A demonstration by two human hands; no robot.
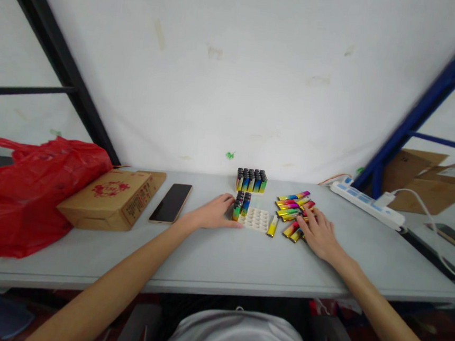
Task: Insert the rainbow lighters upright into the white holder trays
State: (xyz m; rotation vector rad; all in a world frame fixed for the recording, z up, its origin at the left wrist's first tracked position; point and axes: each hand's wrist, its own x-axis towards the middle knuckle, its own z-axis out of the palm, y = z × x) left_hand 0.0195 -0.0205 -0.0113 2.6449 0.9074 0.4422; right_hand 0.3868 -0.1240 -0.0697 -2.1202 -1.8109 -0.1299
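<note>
A white tray with round holes [258, 220] lies on the table, with several upright lighters [241, 205] standing in its left part. My left hand [219, 212] is at the tray's left side, thumb and fingers apart around its corner, beside the standing lighters. To the right, my right hand [317, 232] rests with spread fingers on the right edge of a loose pile of colourful lighters [287, 210]. One yellow lighter [272, 226] lies between tray and pile. Behind the tray, a full block of upright lighters [251, 181] stands near the wall.
A phone [171, 203], a cardboard box [105, 197] and a red plastic bag [30, 190] are on the left of the grey table [219, 268]. A white power strip [368, 204] with a plugged-in cable lies at the right, near blue framing and brown cardboard.
</note>
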